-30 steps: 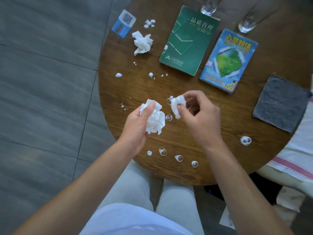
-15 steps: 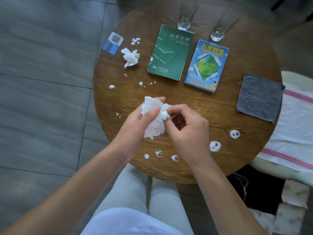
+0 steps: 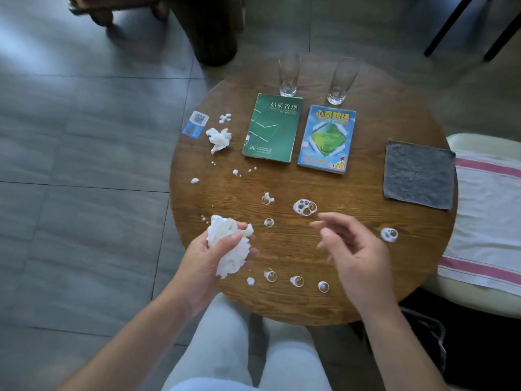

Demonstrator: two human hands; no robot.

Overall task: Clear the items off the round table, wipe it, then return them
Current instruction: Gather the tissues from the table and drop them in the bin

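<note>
Round table (image 3: 366, 292), wood, items on top, left to right:

- Card (image 3: 195, 124), 1, blue, at the far-left rim, partly overhanging it.
- Tissue wads, 2. 1 loose wad (image 3: 218, 139) lies just right of the card, well beyond the left hand. The other wad (image 3: 229, 245) is in the left hand (image 3: 207, 266), over the near-left edge of the table.
- White scraps (image 3: 225, 117), several small bits scattered between the loose wad and the held one; too small to count surely.
- Books, 2, side by side and apart: green book (image 3: 272, 127), then blue book (image 3: 327, 138), both far from the hands.
- Glasses, 2, upright: 1 glass (image 3: 289, 76) just behind the green book, the second glass (image 3: 342, 80) just behind the blue book.
- Foam blobs (image 3: 304, 207), about 9, bubbly, ringed around and between the hands; the largest lies just beyond the right hand's fingertips.
- Cloth (image 3: 418, 174), 1, grey, flat at the right rim, beyond the right hand.

Hands: left hand curled around its wad, thumb pressed across the front. Right hand (image 3: 355, 249) loosely spread, fingers half bent, holding nothing, raised above the tabletop.
</note>
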